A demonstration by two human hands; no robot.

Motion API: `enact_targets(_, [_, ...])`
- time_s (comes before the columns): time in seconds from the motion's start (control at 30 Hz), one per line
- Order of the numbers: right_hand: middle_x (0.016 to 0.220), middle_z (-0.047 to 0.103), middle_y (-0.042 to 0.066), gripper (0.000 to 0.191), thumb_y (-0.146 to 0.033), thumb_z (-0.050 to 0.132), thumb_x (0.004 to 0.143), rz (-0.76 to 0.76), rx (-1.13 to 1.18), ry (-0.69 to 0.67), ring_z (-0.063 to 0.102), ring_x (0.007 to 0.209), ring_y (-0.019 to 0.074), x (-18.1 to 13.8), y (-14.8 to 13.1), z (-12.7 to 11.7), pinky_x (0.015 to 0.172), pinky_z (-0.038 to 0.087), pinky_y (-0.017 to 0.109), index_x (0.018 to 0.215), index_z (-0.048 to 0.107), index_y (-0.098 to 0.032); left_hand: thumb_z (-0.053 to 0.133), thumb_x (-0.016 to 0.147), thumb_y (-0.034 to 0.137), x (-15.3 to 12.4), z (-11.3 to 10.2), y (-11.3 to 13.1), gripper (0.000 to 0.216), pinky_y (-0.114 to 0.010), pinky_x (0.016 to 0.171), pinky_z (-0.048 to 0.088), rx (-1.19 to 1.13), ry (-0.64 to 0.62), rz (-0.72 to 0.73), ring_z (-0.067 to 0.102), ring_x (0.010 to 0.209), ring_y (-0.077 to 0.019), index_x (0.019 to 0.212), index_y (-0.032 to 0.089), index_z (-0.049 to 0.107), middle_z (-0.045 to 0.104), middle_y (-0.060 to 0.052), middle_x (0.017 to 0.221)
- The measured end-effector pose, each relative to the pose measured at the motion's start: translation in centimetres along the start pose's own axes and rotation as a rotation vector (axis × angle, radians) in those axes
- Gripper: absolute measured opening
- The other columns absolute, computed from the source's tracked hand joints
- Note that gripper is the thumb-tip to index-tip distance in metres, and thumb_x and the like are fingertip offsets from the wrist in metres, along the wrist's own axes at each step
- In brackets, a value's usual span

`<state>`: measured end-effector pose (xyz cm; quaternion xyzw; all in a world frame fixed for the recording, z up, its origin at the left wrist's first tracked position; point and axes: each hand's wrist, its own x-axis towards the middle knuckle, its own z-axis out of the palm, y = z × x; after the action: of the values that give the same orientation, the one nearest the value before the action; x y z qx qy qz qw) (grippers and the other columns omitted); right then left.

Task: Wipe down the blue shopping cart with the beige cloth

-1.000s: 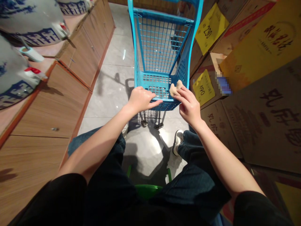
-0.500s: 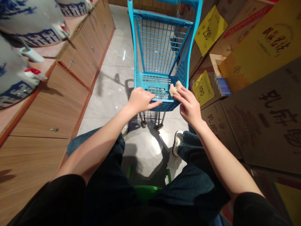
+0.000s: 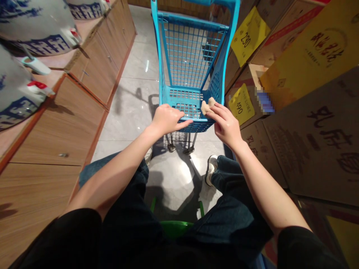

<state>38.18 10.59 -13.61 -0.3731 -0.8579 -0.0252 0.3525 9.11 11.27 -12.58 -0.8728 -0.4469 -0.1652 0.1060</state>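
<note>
A blue plastic shopping cart (image 3: 186, 95) with grid walls stands in front of me, its handle at the far end. My left hand (image 3: 168, 119) grips the near rim of its basket, fingers curled over the inside and thumb lying along the outside. At the near right corner, my right hand (image 3: 226, 125) is closed on a crumpled beige cloth (image 3: 206, 107). That cloth rests over the rim and pokes up past my fingertips. Part of it is hidden under the fingers.
Wooden cabinets (image 3: 56, 127) line the left, with blue-and-white ceramic jars (image 3: 36, 26) on top. Stacked cartons (image 3: 316, 138) rise on the right with yellow price signs (image 3: 241, 105). A green seat edge (image 3: 176, 228) shows between my legs. Pale tiled floor (image 3: 134, 89) lies under the cart.
</note>
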Motion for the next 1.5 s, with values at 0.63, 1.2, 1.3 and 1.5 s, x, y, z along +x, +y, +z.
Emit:
enact_targets(0.63, [0.155, 0.068, 0.008, 0.058, -0.009, 0.053, 0.092, 0.116, 0.011, 0.026, 0.058, 0.153, 0.0317, 0.2, 0.7, -0.8, 0.130, 0.049, 0.055, 0.143, 0.071, -0.028, 0.042, 0.108, 0.067, 0.1, -0.2, 0.3, 0.066, -0.039, 0.074, 0.041, -0.039, -0.022, -0.023, 0.072, 0.072, -0.0253, 0.082, 0.020, 0.079, 0.079, -0.011, 0.074])
enact_targets(1.2, [0.146, 0.075, 0.006, 0.061, -0.004, 0.051, 0.091, 0.024, -0.026, 0.031, 0.062, 0.149, 0.0293, -0.1, -0.6, -0.3, 0.125, 0.055, 0.056, 0.142, 0.072, -0.029, 0.044, 0.108, 0.067, 0.1, -0.3, 0.3, 0.065, -0.039, 0.074, 0.041, -0.027, -0.030, -0.009, 0.073, 0.073, -0.0261, 0.084, 0.019, 0.080, 0.079, -0.012, 0.074])
enact_targets(1.3, [0.142, 0.077, 0.006, 0.062, -0.002, 0.052, 0.089, -0.023, -0.023, -0.013, 0.067, 0.143, 0.0279, 0.1, -0.6, -0.6, 0.123, 0.058, 0.053, 0.140, 0.073, -0.029, 0.044, 0.107, 0.067, 0.1, -0.3, 0.3, 0.064, -0.040, 0.073, 0.041, -0.040, -0.019, -0.015, 0.073, 0.073, -0.0270, 0.083, 0.020, 0.080, 0.079, -0.012, 0.074])
enact_targets(1.5, [0.152, 0.070, 0.008, 0.065, -0.006, 0.053, 0.089, 0.134, -0.034, 0.021, 0.061, 0.150, 0.0313, 0.4, 0.7, -0.9, 0.127, 0.053, 0.057, 0.149, 0.067, -0.028, 0.044, 0.107, 0.066, 0.2, -0.2, 0.5, 0.064, -0.040, 0.074, 0.041, -0.068, -0.014, -0.022, 0.072, 0.072, -0.0267, 0.081, 0.020, 0.079, 0.078, -0.012, 0.073])
